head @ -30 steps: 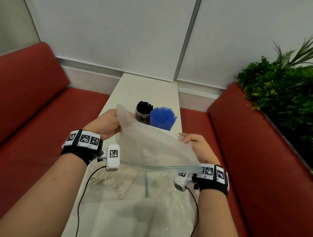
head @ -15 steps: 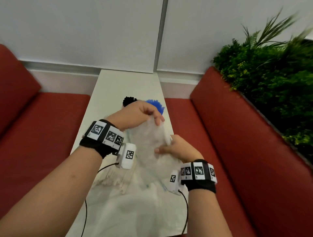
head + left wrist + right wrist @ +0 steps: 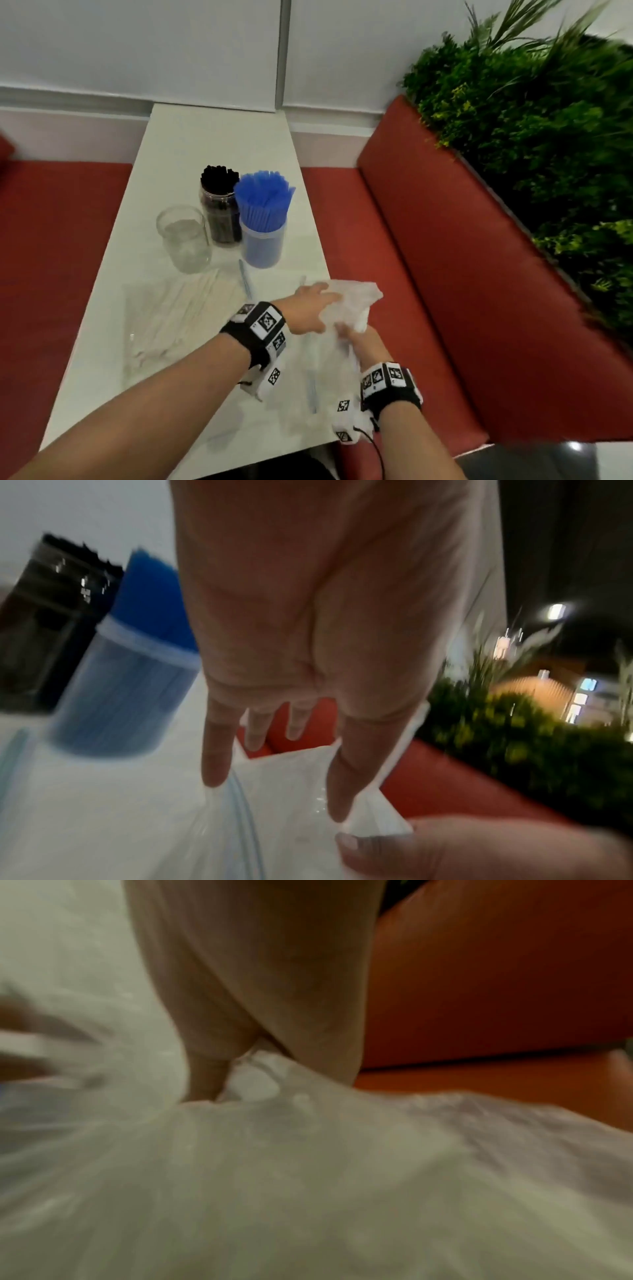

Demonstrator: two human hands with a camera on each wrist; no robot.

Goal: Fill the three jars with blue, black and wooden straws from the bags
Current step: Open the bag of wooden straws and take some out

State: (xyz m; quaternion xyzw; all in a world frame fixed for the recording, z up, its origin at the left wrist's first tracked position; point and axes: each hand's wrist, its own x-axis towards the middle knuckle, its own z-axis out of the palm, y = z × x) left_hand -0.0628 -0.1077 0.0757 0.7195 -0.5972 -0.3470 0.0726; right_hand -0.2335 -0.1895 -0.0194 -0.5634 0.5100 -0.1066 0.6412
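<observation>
Three jars stand mid-table: an empty clear jar (image 3: 183,238), a jar of black straws (image 3: 221,205) and a jar of blue straws (image 3: 263,219) (image 3: 130,691). To the left, a clear bag of wooden straws (image 3: 178,315) lies flat. At the table's right edge sits a crumpled empty plastic bag (image 3: 352,301) (image 3: 291,804) (image 3: 308,1177). My left hand (image 3: 325,298) (image 3: 274,791) presses on it with straight fingers. My right hand (image 3: 349,334) (image 3: 240,1074) grips the bag's near side, thumb pinching a corner; the right wrist view is blurred.
More flattened clear bags (image 3: 308,394) lie on the white table (image 3: 205,137) under my forearms. Red bench seats (image 3: 411,274) flank the table on both sides. A green plant hedge (image 3: 531,137) runs behind the right bench.
The bag was stretched in the air between both hands, then bunched up, and now lies lowered at the table's right edge. The jars, hidden before, are in plain view.
</observation>
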